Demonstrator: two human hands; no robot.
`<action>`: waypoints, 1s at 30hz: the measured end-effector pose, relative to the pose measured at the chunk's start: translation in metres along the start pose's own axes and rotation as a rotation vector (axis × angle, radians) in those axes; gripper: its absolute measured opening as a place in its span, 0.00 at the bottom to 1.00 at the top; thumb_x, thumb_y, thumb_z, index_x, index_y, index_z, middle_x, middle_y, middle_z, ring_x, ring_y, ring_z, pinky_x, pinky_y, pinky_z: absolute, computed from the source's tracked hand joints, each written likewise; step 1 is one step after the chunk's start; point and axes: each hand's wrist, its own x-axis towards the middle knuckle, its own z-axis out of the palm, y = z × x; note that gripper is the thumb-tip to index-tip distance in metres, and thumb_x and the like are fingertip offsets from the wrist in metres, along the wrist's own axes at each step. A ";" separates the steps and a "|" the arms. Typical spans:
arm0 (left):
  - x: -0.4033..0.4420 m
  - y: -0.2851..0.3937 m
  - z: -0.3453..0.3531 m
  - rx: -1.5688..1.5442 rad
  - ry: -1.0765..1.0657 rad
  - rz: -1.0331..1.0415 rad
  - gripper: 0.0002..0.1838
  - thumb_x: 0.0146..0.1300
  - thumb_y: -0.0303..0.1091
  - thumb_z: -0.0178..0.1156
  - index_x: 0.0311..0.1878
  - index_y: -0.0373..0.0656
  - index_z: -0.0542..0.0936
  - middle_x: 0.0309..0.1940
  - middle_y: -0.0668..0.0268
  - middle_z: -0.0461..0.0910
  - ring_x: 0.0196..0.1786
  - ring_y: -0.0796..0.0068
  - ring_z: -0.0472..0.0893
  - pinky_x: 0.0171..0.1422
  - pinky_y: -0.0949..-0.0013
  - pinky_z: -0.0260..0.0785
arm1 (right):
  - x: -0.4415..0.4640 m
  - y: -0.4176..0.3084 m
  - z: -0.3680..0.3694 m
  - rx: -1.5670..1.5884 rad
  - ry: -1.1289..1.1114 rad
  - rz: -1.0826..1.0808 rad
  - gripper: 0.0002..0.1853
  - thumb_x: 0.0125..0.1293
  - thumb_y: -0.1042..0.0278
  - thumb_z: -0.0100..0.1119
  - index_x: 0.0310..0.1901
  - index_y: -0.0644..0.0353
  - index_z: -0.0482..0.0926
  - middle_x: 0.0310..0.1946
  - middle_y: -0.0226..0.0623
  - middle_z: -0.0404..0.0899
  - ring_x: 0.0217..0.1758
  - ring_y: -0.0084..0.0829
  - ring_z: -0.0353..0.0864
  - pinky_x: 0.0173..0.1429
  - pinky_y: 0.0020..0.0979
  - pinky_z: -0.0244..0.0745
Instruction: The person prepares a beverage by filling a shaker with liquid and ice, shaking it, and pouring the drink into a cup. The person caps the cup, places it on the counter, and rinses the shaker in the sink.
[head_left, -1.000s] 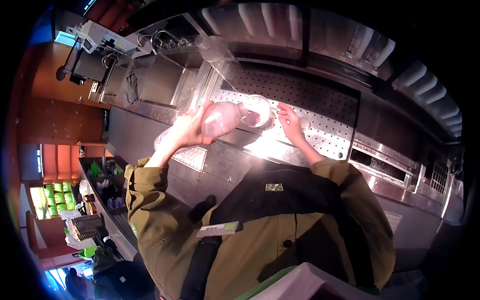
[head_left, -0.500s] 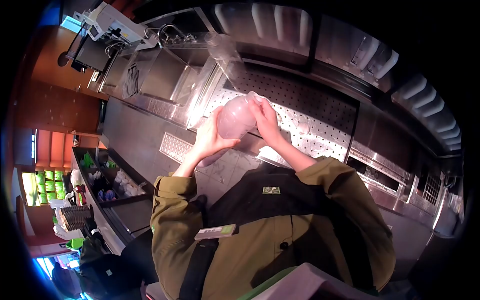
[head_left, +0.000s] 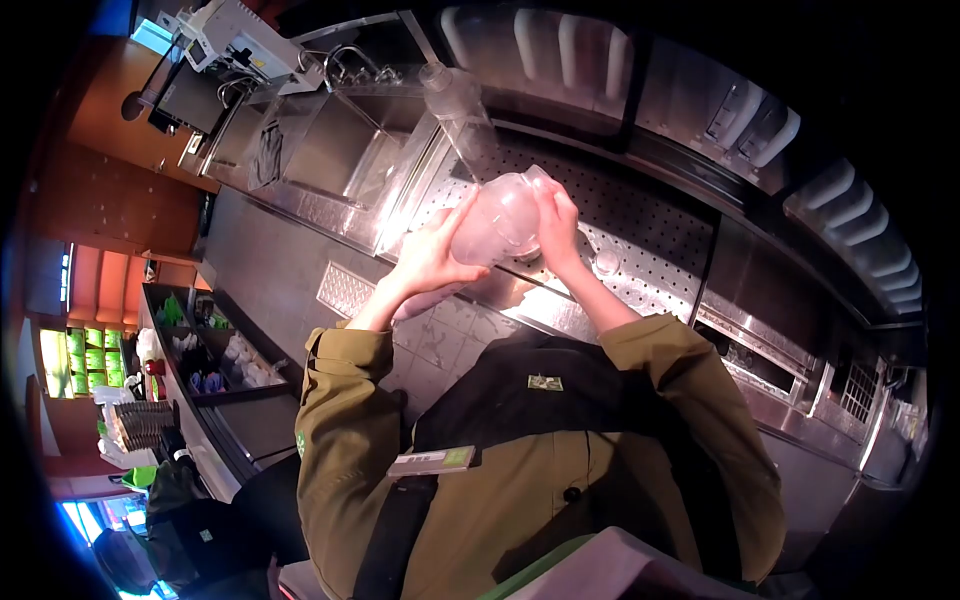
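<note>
A translucent plastic bottle (head_left: 495, 222) is tilted over the near edge of the metal counter, its wide rounded part facing up and right. My left hand (head_left: 432, 258) is wrapped round its left side, thumb stretched along the lower side. At its upper right end my right hand (head_left: 556, 215) grips the edge, fingers bent. The bottle's lower part shows under my left wrist. Whether anything is inside it I cannot tell. A small round clear piece (head_left: 606, 262) lies on the perforated metal drainboard (head_left: 650, 215), right of my right hand.
Behind my hands stands a tall clear bottle (head_left: 455, 100). To the left are a sink (head_left: 335, 140), taps (head_left: 360, 68) and a grey cloth (head_left: 266, 155). Sectioned bins (head_left: 230, 350) stand at the lower left. Another person in dark clothing (head_left: 200, 540) is at the bottom left.
Both hands and the bottle have shifted slightly right. The bottle has turned a little, and my right hand has moved right and down along its end.
</note>
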 end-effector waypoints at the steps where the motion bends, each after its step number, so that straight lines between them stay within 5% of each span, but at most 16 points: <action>1: 0.001 0.000 -0.001 0.022 -0.010 -0.009 0.57 0.35 0.45 0.70 0.70 0.51 0.50 0.56 0.46 0.67 0.56 0.47 0.70 0.60 0.56 0.62 | -0.001 -0.002 -0.001 -0.010 0.036 0.009 0.20 0.67 0.56 0.48 0.47 0.66 0.74 0.41 0.40 0.77 0.46 0.27 0.74 0.52 0.28 0.66; 10: 0.007 -0.004 -0.016 0.218 -0.044 0.131 0.57 0.34 0.43 0.71 0.70 0.62 0.50 0.36 0.53 0.71 0.38 0.52 0.74 0.44 0.57 0.68 | 0.008 0.028 -0.018 0.060 0.148 0.150 0.25 0.65 0.52 0.50 0.52 0.68 0.72 0.48 0.45 0.75 0.54 0.33 0.72 0.59 0.31 0.61; 14: 0.006 0.000 -0.025 0.259 -0.084 0.116 0.57 0.32 0.42 0.72 0.70 0.62 0.52 0.35 0.53 0.71 0.37 0.52 0.74 0.43 0.57 0.69 | 0.015 0.040 -0.024 0.183 0.126 0.242 0.25 0.66 0.55 0.51 0.57 0.67 0.67 0.52 0.37 0.71 0.55 0.26 0.69 0.60 0.27 0.62; 19: 0.006 -0.003 -0.029 0.270 -0.114 0.074 0.57 0.33 0.42 0.72 0.70 0.63 0.52 0.35 0.52 0.70 0.36 0.52 0.74 0.42 0.57 0.69 | 0.022 0.051 -0.026 0.227 0.117 0.235 0.21 0.67 0.54 0.50 0.51 0.66 0.70 0.46 0.38 0.74 0.48 0.27 0.75 0.54 0.28 0.69; 30: 0.012 -0.007 -0.029 0.304 -0.105 0.113 0.57 0.33 0.40 0.72 0.70 0.65 0.51 0.36 0.50 0.71 0.35 0.53 0.76 0.42 0.57 0.71 | 0.023 0.051 -0.026 0.248 0.099 0.220 0.22 0.67 0.55 0.50 0.52 0.66 0.69 0.47 0.38 0.74 0.50 0.27 0.74 0.55 0.29 0.69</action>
